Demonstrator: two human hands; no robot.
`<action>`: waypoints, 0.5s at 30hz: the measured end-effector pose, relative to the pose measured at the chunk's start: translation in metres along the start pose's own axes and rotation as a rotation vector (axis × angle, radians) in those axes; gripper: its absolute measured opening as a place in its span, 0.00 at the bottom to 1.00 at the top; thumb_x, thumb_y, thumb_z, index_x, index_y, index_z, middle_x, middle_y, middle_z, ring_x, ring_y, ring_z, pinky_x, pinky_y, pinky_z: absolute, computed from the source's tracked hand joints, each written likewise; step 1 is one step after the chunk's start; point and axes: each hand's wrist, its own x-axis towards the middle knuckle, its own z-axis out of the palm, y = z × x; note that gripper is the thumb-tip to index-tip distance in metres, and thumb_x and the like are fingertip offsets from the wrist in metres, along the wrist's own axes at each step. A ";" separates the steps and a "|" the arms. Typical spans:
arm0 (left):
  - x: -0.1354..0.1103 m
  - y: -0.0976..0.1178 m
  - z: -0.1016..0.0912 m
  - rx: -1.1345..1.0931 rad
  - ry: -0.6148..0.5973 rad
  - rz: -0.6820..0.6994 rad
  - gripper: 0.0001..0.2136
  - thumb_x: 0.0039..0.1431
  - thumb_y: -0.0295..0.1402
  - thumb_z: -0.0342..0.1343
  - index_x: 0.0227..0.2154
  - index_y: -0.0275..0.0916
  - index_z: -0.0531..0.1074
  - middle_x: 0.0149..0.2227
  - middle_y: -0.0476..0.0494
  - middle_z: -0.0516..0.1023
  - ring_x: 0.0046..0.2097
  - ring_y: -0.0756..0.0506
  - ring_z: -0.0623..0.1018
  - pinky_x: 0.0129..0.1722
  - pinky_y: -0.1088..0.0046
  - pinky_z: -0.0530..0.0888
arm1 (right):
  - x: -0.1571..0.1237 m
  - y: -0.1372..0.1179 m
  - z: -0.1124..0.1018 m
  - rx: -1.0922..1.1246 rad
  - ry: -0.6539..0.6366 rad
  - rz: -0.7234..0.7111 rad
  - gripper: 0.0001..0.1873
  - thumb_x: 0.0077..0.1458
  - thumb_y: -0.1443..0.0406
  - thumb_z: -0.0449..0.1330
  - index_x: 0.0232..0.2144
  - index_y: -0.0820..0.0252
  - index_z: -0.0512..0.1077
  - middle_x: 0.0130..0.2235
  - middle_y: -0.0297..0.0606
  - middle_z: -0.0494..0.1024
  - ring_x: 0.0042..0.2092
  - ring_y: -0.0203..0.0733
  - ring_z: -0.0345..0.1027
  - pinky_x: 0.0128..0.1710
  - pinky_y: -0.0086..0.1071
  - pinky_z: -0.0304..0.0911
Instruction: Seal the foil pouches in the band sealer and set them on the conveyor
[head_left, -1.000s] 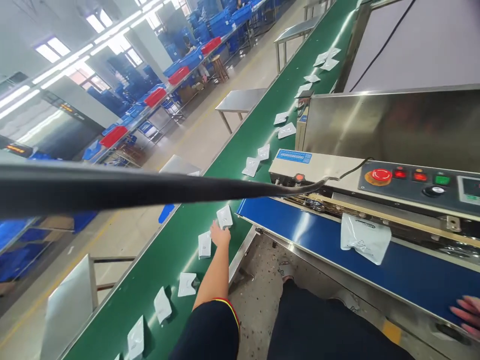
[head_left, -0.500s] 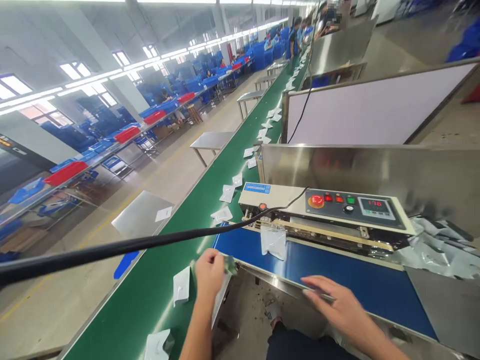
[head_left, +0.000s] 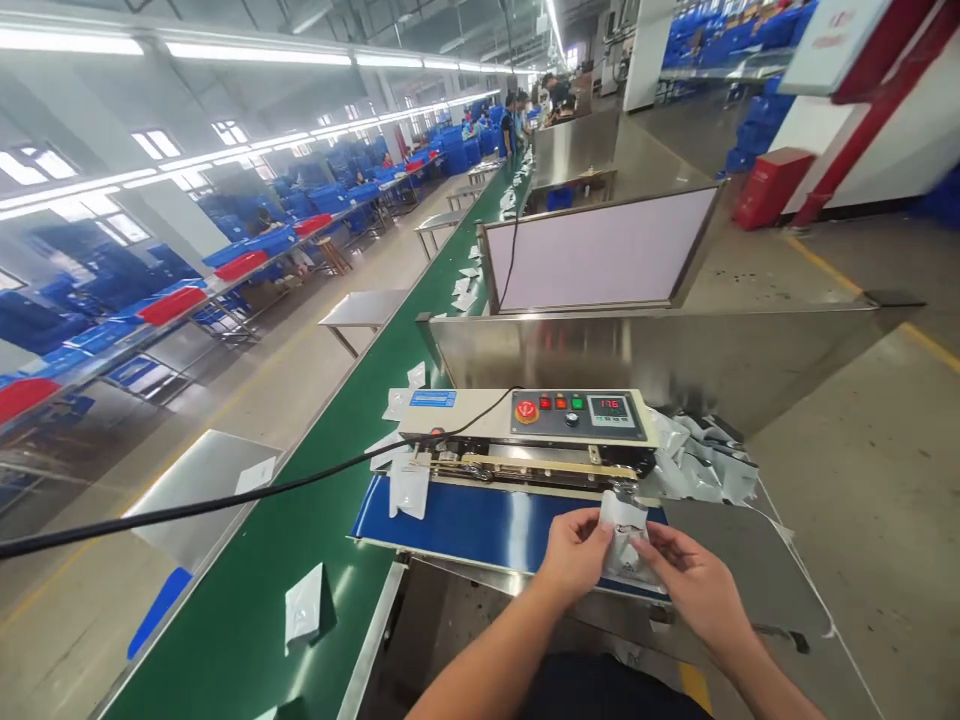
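Both hands are at the right end of the blue belt (head_left: 465,530) of a band sealing machine (head_left: 480,412). Between them is a small silvery-white pouch (head_left: 626,540). My left hand (head_left: 577,553) pinches its left side with thumb and fingers, while my right hand (head_left: 688,578) grips the right side. The pouch's top edge lies close to the sealer's outlet. A second white pouch (head_left: 409,490) hangs at the left inlet of the machine, its lower part over the blue belt.
A green conveyor (head_left: 247,600) runs along the left with several pouches, one pouch (head_left: 304,607) being near. Sealed-looking pouches are heaped (head_left: 705,460) right of the machine. A black cable (head_left: 300,487) crosses in front. Behind stands a metal panel (head_left: 555,350); people work far off.
My left hand has gone from the green conveyor to the sealer's right end and now holds a pouch with my right hand. The view has swung right. A pouch now sits at the inlet.
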 end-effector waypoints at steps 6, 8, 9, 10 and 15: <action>0.056 -0.042 0.068 0.209 0.133 -0.215 0.21 0.59 0.50 0.70 0.22 0.38 0.80 0.21 0.49 0.73 0.27 0.47 0.71 0.30 0.72 0.71 | 0.024 0.022 -0.074 0.127 0.202 0.328 0.34 0.31 0.43 0.81 0.34 0.60 0.82 0.27 0.39 0.80 0.29 0.49 0.76 0.24 0.34 0.74; 0.073 -0.043 0.079 0.142 0.218 -0.338 0.20 0.57 0.46 0.72 0.19 0.39 0.77 0.19 0.48 0.72 0.26 0.46 0.73 0.30 0.70 0.74 | 0.039 0.023 -0.082 0.182 0.277 0.387 0.32 0.29 0.48 0.82 0.34 0.60 0.81 0.27 0.38 0.80 0.27 0.45 0.73 0.22 0.32 0.70; 0.079 -0.042 0.081 0.098 0.251 -0.383 0.19 0.57 0.44 0.73 0.19 0.39 0.77 0.19 0.48 0.72 0.26 0.45 0.74 0.31 0.69 0.76 | 0.047 0.022 -0.082 0.197 0.301 0.407 0.31 0.29 0.51 0.82 0.34 0.61 0.81 0.28 0.39 0.80 0.27 0.44 0.73 0.21 0.31 0.70; 0.084 -0.041 0.081 0.058 0.278 -0.412 0.17 0.56 0.43 0.74 0.20 0.38 0.78 0.20 0.47 0.74 0.26 0.45 0.75 0.32 0.68 0.77 | 0.054 0.020 -0.080 0.201 0.311 0.427 0.29 0.30 0.52 0.82 0.34 0.61 0.81 0.28 0.39 0.80 0.27 0.43 0.73 0.21 0.30 0.70; 0.080 -0.039 0.049 -0.121 0.315 -0.380 0.12 0.59 0.36 0.72 0.24 0.35 0.81 0.24 0.45 0.78 0.27 0.47 0.76 0.36 0.67 0.80 | 0.069 -0.001 -0.044 0.121 0.142 0.516 0.21 0.38 0.58 0.80 0.35 0.61 0.81 0.32 0.43 0.83 0.32 0.48 0.80 0.26 0.30 0.77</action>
